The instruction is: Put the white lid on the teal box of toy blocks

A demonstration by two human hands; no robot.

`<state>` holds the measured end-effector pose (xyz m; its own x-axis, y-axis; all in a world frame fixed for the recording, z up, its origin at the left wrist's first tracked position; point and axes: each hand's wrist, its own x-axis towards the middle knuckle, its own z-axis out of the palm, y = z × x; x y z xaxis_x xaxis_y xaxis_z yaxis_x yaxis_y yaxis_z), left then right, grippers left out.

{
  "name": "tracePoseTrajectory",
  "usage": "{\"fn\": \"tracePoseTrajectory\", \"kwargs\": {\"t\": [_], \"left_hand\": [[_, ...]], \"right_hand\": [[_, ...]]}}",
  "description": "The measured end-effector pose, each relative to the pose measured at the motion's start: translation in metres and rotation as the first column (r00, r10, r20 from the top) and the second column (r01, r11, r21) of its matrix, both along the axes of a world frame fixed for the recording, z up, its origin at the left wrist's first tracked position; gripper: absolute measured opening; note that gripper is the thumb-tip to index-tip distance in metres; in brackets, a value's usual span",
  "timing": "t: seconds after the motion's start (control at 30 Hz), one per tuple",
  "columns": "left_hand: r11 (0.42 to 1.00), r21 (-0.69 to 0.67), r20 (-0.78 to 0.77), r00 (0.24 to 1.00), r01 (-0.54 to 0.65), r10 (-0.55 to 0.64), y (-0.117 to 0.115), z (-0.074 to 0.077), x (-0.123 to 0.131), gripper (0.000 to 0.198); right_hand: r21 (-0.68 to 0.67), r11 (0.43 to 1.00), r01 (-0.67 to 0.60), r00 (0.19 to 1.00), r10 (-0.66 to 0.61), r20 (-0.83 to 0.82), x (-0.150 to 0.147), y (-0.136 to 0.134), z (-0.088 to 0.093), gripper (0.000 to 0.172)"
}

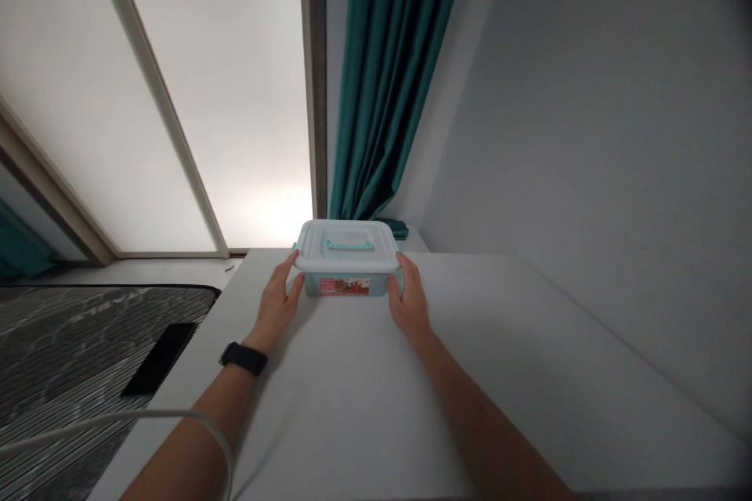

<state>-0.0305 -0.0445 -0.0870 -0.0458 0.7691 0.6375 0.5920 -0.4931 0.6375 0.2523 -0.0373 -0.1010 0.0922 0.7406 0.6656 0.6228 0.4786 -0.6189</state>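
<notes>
A light blue plastic box (379,285) with a white lid (317,257) and a turquoise handle (350,245) sits at the far end of the white table (352,407). The lid rests on the box, and a red picture label is on its front side. My left hand (279,299), with a black watch on the wrist, holds the box's left end between thumb and fingers. At the right end, my right hand (410,297) grips the box in the same way. The fingertips behind both ends are partly hidden.
A white cable (117,415) crosses my left forearm. A dark flat device (158,360) lies left of the table on a grey patterned surface (59,352). Behind the table hang a green curtain (388,78) and frosted panels (223,78); a wall (616,133) stands at the right.
</notes>
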Motion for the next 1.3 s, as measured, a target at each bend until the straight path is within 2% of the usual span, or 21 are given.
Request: {"fn": "tracePoseTrajectory", "kwargs": {"t": [0.1,0.2,0.27,0.33,0.4,0.47,0.57,0.67,0.73,0.77,0.87,0.9,1.03,1.13,1.3], "left_hand": [[1.0,-0.017,0.034,0.999,0.001,0.0,0.0,-0.003,0.002,0.054],[1.0,-0.009,0.01,1.0,0.008,-0.008,0.001,-0.008,0.002,0.058],[1.0,-0.002,-0.012,1.0,0.001,-0.001,0.002,-0.011,0.001,0.061],[1.0,0.003,-0.02,1.0,-0.004,0.005,0.004,-0.014,0.0,0.061],[1.0,0.005,-0.015,1.0,-0.004,0.004,0.005,-0.016,-0.001,0.062],[1.0,0.006,-0.007,1.0,-0.003,0.003,0.006,-0.018,-0.002,0.062],[1.0,0.007,-0.006,1.0,-0.004,0.004,0.008,-0.02,-0.002,0.061],[1.0,0.01,-0.007,1.0,-0.003,0.003,0.01,-0.02,-0.003,0.057],[1.0,0.01,-0.005,1.0,-0.001,0.001,0.01,-0.019,-0.004,0.055],[1.0,0.007,-0.006,1.0,-0.001,0.001,0.009,-0.018,-0.003,0.054],[1.0,-0.002,-0.005,1.0,-0.008,0.008,0.008,-0.016,-0.002,0.052],[1.0,-0.003,-0.005,1.0,-0.013,0.013,0.007,-0.015,-0.002,0.051],[1.0,0.001,-0.025,0.999,-0.027,0.027,0.004,-0.012,-0.002,0.05],[1.0,0.003,-0.034,0.999,-0.026,0.026,0.003,-0.011,-0.002,0.049],[0.999,0.013,-0.037,0.999,-0.04,0.04,0.006,-0.013,-0.002,0.049]], "right_hand": [[-0.018,1.0,-0.009,1.0,0.009,-0.015,-0.001,-0.001,-0.002,0.055],[0.046,0.999,0.017,1.0,-0.017,-0.008,0.001,-0.002,0.002,0.049],[0.125,0.99,0.06,0.998,-0.062,0.01,0.0,-0.002,0.011,0.044],[0.171,0.984,0.047,0.995,-0.061,0.077,-0.003,0.002,0.026,0.039],[0.107,0.992,-0.066,0.969,0.038,0.243,-0.01,0.011,0.046,0.034],[-0.038,0.985,-0.168,0.884,0.168,0.437,-0.018,0.026,0.069,0.03],[-0.143,0.984,-0.104,0.797,0.168,0.58,-0.027,0.053,0.1,0.029],[-0.203,0.975,-0.094,0.763,0.202,0.614,-0.032,0.077,0.117,0.044],[-0.233,0.968,-0.095,0.75,0.224,0.623,-0.033,0.088,0.12,0.049],[-0.242,0.966,-0.085,0.75,0.222,0.623,-0.033,0.092,0.12,0.045],[-0.262,0.965,-0.017,0.77,0.18,0.612,-0.033,0.101,0.117,0.02],[-0.266,0.964,0.01,0.777,0.16,0.608,-0.033,0.103,0.116,0.02],[-0.26,0.963,0.063,0.799,0.108,0.592,-0.034,0.11,0.118,0.038],[-0.259,0.966,-0.016,0.787,0.172,0.592,-0.035,0.11,0.12,0.041],[-0.278,0.944,-0.176,0.715,0.317,0.623,-0.035,0.099,0.12,0.036]]}}
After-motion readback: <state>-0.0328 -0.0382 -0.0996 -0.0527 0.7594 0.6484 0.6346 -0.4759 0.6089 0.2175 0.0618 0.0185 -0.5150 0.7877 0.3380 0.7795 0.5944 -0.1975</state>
